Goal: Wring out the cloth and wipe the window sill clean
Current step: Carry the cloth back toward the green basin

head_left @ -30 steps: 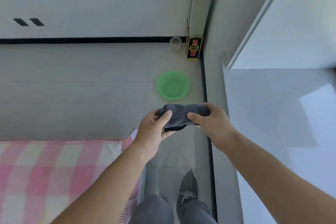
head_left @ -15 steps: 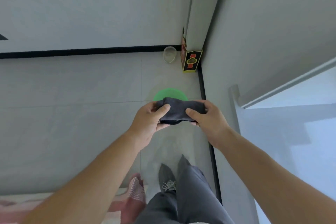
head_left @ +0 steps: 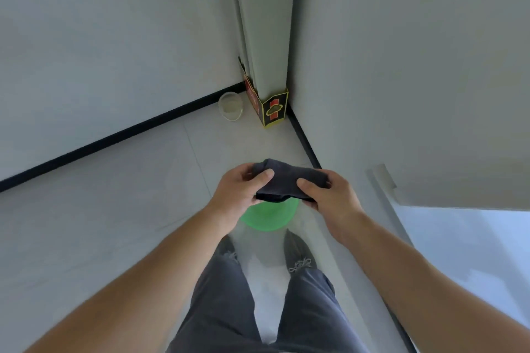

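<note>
Left hand and right hand both clamped on the dark grey cloth, one at each end, thumbs pressed on top. Cloth is bunched into a short roll between them, held at about waist height, clear of everything else.

Directly beneath the cloth, partly hidden by it and the left wrist: green basin on the floor tiles, just ahead of my grey shoes.

Change over the last second: the basin was out ahead of the hands, then it slid under them as I stepped forward and tipped my head down. The pink checked bedding has left the view. Grip on the cloth looks unchanged.

My reading: I am now lined up to wring, so run-off falls into the basin. No drips visible; I cannot tell whether twisting has started.

Window sill lies to my right, pale and glossy, untouched by the cloth. Further out, in the corner: a clear cup beside a black-and-yellow box. Neither is in the way.
</note>
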A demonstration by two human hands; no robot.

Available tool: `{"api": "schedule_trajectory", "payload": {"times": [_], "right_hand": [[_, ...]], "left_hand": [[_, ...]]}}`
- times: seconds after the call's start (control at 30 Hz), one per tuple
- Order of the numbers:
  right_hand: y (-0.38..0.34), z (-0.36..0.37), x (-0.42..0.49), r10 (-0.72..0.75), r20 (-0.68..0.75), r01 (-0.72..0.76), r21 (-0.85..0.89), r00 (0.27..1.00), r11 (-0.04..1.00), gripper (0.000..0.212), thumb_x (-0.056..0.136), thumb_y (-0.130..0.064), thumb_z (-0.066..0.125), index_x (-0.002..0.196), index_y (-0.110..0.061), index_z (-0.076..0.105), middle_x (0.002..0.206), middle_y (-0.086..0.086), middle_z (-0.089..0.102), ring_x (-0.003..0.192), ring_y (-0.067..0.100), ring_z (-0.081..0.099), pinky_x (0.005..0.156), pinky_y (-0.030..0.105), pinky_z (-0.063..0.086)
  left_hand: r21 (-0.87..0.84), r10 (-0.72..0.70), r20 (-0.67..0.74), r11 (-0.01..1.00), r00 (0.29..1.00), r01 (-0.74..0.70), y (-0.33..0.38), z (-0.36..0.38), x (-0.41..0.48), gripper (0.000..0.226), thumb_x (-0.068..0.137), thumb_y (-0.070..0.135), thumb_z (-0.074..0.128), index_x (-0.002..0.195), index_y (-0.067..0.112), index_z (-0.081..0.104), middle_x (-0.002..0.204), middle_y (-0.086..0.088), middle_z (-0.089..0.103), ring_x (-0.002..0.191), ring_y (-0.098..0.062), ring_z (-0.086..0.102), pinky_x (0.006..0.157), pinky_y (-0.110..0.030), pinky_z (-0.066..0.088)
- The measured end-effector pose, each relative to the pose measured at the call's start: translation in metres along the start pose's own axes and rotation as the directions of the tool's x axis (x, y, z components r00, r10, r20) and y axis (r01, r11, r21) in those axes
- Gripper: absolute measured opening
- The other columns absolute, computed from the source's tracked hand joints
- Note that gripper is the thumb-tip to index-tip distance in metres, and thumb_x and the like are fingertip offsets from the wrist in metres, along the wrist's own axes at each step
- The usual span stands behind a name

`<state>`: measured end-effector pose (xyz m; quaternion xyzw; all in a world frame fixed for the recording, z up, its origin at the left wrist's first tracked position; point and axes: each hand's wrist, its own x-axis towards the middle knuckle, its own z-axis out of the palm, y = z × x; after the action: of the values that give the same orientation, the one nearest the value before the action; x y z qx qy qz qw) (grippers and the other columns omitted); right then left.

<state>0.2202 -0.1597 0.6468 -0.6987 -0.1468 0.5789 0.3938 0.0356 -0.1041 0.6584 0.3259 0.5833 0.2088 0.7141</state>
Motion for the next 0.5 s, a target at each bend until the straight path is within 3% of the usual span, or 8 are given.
{"api": "schedule_trajectory", "payload": {"times": [0.17,0.3,0.4,0.5], "right_hand": [[0.021,0.051,0.044,0.095,-0.184,-0.080,0.089,0.978,0.993,0.032,0.078,-0.019,0.081,0.105,-0.016,0.065,0.103,0.009,0.070,0.091,0.022,0.071,0.079,0.036,0.060],[0.071,0.097,0.077,0.213,-0.375,-0.125,0.245,0.902,0.961,0.033,0.078,-0.018,0.081,0.107,-0.013,0.065,0.102,0.010,0.071,0.089,0.022,0.072,0.071,0.028,0.057],[0.120,0.132,0.101,0.324,-0.491,-0.119,0.402,0.809,0.908,0.035,0.079,-0.016,0.081,0.108,-0.006,0.064,0.100,0.012,0.071,0.088,0.021,0.071,0.068,0.024,0.055],[0.181,0.165,0.131,0.452,-0.493,-0.112,0.575,0.744,0.811,0.028,0.082,-0.013,0.079,0.104,-0.007,0.063,0.100,0.011,0.070,0.089,0.019,0.070,0.075,0.026,0.056]], "left_hand": [[0.148,-0.077,0.114,0.987,0.990,0.060,0.012,-0.045,0.082,0.028,0.083,0.026,0.077,0.107,0.012,0.072,0.107,-0.016,0.073,0.104,-0.029,0.070,0.094,-0.051,0.055],[0.339,-0.168,0.209,0.937,0.963,0.090,-0.015,-0.076,0.152,0.028,0.079,0.029,0.077,0.103,0.014,0.073,0.104,-0.012,0.074,0.102,-0.027,0.070,0.091,-0.050,0.056],[0.431,-0.226,0.253,0.897,0.941,0.100,-0.051,-0.099,0.202,0.016,0.084,0.023,0.076,0.099,0.018,0.073,0.102,-0.008,0.075,0.099,-0.023,0.071,0.087,-0.044,0.059],[0.500,-0.263,0.233,0.858,0.936,0.117,-0.098,-0.118,0.251,0.017,0.084,0.018,0.077,0.099,0.017,0.068,0.099,-0.008,0.072,0.088,-0.018,0.070,0.074,-0.032,0.060]]}}
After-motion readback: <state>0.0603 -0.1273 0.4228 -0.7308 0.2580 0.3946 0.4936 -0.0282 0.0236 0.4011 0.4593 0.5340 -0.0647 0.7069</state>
